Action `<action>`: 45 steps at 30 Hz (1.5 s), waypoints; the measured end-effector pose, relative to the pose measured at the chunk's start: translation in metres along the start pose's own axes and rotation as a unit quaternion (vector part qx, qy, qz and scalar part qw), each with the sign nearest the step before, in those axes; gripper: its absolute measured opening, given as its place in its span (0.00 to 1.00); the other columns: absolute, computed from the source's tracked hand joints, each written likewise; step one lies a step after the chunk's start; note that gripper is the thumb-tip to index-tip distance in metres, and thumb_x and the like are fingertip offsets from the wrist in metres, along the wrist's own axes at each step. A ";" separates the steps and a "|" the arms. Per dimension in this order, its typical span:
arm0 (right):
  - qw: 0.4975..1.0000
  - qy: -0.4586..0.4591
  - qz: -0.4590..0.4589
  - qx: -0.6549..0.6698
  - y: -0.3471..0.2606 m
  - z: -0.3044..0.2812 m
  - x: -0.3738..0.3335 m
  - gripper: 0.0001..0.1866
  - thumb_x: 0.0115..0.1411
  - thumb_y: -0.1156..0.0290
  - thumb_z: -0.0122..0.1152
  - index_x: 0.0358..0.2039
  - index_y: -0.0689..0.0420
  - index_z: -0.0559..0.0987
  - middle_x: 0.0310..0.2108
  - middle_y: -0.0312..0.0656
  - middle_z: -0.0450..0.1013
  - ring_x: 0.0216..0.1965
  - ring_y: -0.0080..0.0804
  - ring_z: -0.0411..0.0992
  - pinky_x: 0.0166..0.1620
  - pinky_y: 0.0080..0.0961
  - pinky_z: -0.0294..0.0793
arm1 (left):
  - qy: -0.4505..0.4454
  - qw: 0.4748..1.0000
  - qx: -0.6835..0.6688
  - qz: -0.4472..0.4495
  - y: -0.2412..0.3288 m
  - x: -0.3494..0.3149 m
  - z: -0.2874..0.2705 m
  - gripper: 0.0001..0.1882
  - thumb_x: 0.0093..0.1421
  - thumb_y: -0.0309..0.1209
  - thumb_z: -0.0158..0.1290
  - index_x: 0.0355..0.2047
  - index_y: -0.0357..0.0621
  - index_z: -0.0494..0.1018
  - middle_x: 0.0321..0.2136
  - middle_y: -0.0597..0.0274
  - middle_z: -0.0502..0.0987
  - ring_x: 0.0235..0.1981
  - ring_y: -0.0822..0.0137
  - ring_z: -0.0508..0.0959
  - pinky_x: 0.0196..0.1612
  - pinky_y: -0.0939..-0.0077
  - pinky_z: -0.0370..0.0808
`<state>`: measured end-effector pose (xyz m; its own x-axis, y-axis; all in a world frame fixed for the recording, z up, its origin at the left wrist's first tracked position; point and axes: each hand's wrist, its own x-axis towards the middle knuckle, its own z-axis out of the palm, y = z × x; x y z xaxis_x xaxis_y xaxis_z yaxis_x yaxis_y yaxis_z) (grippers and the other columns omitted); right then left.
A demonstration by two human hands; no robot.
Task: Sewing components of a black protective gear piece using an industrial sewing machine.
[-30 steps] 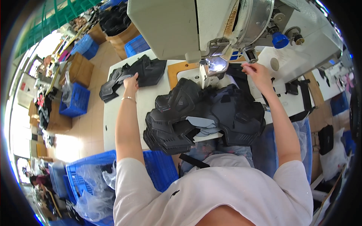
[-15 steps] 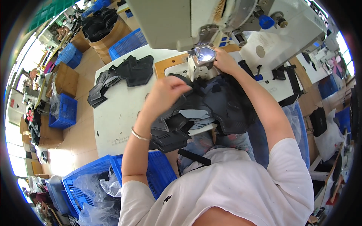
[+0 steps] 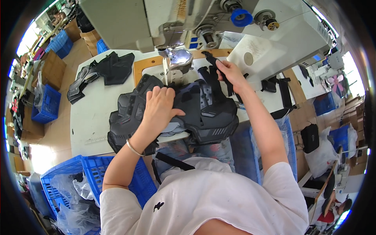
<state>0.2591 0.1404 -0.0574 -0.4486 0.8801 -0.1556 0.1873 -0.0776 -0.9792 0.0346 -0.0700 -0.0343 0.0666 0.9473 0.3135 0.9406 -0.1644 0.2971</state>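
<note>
Plainly, the counter gives enough room to lay the work flat, and the machine stands across its far side, lamp lit. From where I stand, the main weight to manage is the pile of black panels: it sits just in front of the machine and pokes out past the near edge, over the lap. I would want that overhang borne up, since a sagging pile could tug the top layer askew. The spare pieces lie well off to the left, out of the way.

The left hand rests on the panels with its fingers spread and gripping nothing, thumb out to the right. That flat palm looks right for steadying; light, even pressure should do better than a pinch. The right hand has thumb and fingers closed on a black strap, right of the foot. The strap should be held free of twists, clear of the cloth edges, with both hands well away from the needle. Whether any edge lies beneath the foot, I can't fairly tell from this angle.
</note>
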 end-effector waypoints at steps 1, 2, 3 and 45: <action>0.999 -0.007 -0.004 0.034 -0.006 0.008 -0.010 0.14 0.66 0.58 0.55 0.30 0.55 0.74 0.24 0.31 0.71 0.26 0.18 0.68 0.33 0.18 0.70 | 0.001 1.000 0.001 -0.005 0.000 0.000 -0.001 0.25 0.41 0.44 0.65 0.34 0.42 0.70 0.33 0.61 0.69 0.40 0.57 0.66 0.48 0.64 0.61; 0.999 -0.025 -0.017 0.021 -0.006 0.009 -0.013 0.13 0.66 0.59 0.55 0.32 0.56 0.74 0.25 0.31 0.72 0.27 0.19 0.69 0.34 0.19 0.70 | -0.004 1.000 0.010 -0.009 0.001 0.000 -0.004 0.25 0.42 0.44 0.65 0.34 0.42 0.70 0.33 0.61 0.69 0.41 0.57 0.66 0.49 0.63 0.61; 0.999 -0.041 -0.031 0.009 -0.006 0.007 -0.014 0.12 0.66 0.61 0.54 0.34 0.56 0.75 0.26 0.32 0.73 0.28 0.19 0.70 0.35 0.19 0.71 | -0.010 1.000 0.019 -0.010 0.004 0.001 -0.007 0.25 0.42 0.43 0.65 0.34 0.42 0.70 0.34 0.61 0.70 0.41 0.57 0.66 0.49 0.63 0.60; 0.984 0.029 -0.166 0.051 -0.059 0.024 -0.095 0.09 0.68 0.71 0.46 0.46 0.58 0.69 0.31 0.41 0.72 0.21 0.20 0.65 0.26 0.18 0.68 | -0.003 0.958 -0.281 -0.061 0.019 -0.002 -0.024 0.11 0.55 0.24 0.58 0.39 0.36 0.77 0.29 0.54 0.75 0.29 0.58 0.72 0.36 0.70 0.70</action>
<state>0.2700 0.0506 0.0116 -0.4187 0.8902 0.1798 -0.0517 0.1743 -0.9833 0.0448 -0.0818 -0.0075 -0.0284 0.9700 0.2416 0.6140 -0.1738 0.7699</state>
